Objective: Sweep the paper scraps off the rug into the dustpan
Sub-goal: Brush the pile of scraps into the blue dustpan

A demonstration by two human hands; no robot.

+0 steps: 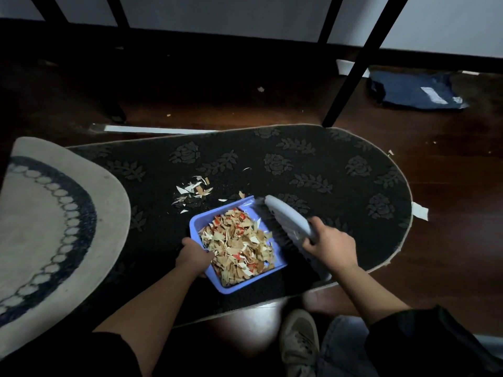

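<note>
A blue dustpan (196, 225) sits on the dark flowered rug (313, 164), heaped with tan, white and red paper scraps (239, 248). My left hand (194, 257) grips the dustpan's left rim. My right hand (330, 244) holds the handle of a grey hand brush (285, 216), whose dark bristles lie along the dustpan's right side. A small cluster of loose scraps (194, 191) lies on the rug just beyond the dustpan's far left corner.
A round beige rug with a dark ring (49, 224) overlaps the dark rug on the left. Black furniture legs (351, 77) stand at the rug's far edge. A dark blue bag (413, 91) and stray paper bits lie on the wood floor. My shoe (299, 341) is below.
</note>
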